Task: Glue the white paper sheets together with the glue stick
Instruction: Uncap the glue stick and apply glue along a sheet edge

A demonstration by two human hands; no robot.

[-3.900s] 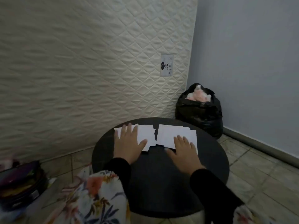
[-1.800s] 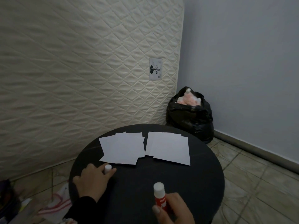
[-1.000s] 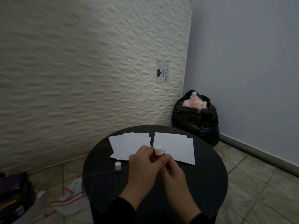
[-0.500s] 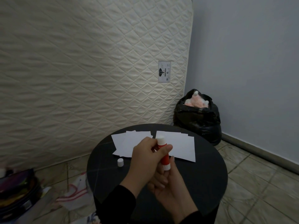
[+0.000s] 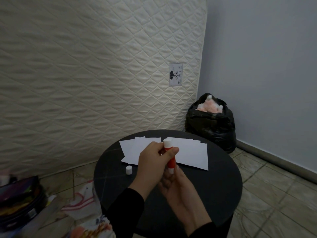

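1. Holding item: glue stick (image 5: 169,155), red body, white tip uppermost, upright above the round black table (image 5: 214,182). The left hand (image 5: 154,162) has thumb and fingers curled round its upper body; the right hand (image 5: 178,188) cups the lower end from beneath, fingers bent round the base. Any print on the tube is hidden by the fingers.
2. White cap (image 5: 129,170), small, standing on the table just left of the grip, apart from both hands.
3. White paper sheets, two loose stacks lying flat on the table beyond the grip: left stack (image 5: 133,150), edges fanned unevenly; right stack (image 5: 192,153), squarer. The two appear to touch or nearly so behind the glue stick; the join is hidden.
4. Black rubbish bag (image 5: 211,124), on the floor far right of the grip, mouth open, holding pink and white fluffy material (image 5: 210,106).
5. Quilted cream mattress (image 5: 94,66), upright behind the table, bearing a sewn label (image 5: 176,74) reading "GAJAH" under a dark emblem; smaller marks illegible.
6. Dark case (image 5: 18,203), on the floor far left of the grip, contents multicoloured, indistinct.
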